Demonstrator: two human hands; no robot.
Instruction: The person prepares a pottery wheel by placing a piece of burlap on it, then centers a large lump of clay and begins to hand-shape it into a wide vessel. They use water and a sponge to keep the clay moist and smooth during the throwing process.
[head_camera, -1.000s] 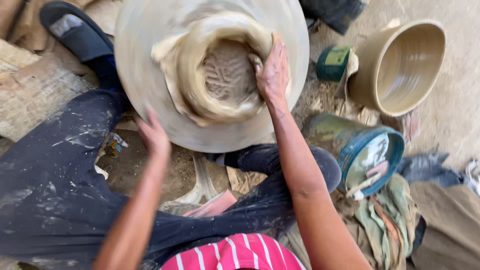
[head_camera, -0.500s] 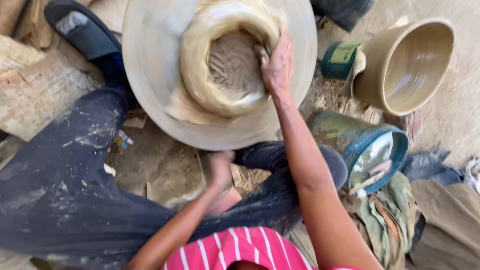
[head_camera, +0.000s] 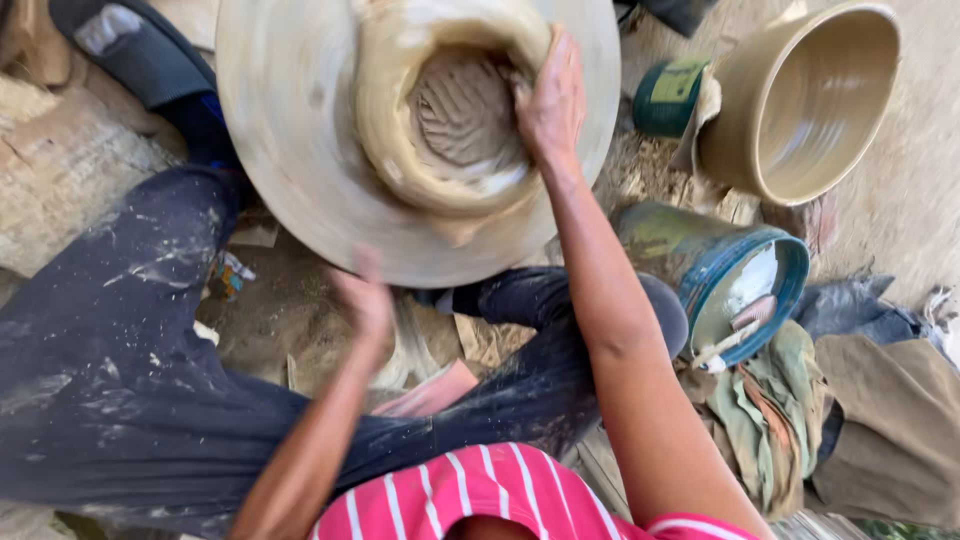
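Filling the upper view, the round wheel (head_camera: 300, 190) carried the wet clay ring (head_camera: 400, 130) near its middle; the right hand (head_camera: 550, 100) pressed its rim, fingers together on the clay, while the left hand (head_camera: 365, 300) (blurred, finger state unclear) hovered by the wheel's near edge, beside the blue bucket (head_camera: 740, 290)

Seen from above: right hand (head_camera: 550, 100) presses the clay ring (head_camera: 450, 110) on a round wheel (head_camera: 290, 150); left hand (head_camera: 365, 300), blurred, at the wheel's six o'clock edge.

Dirt floor (head_camera: 900, 220): wheel (head_camera: 290, 150), bowl (head_camera: 800, 100), bucket (head_camera: 740, 290), rags (head_camera: 770, 420).
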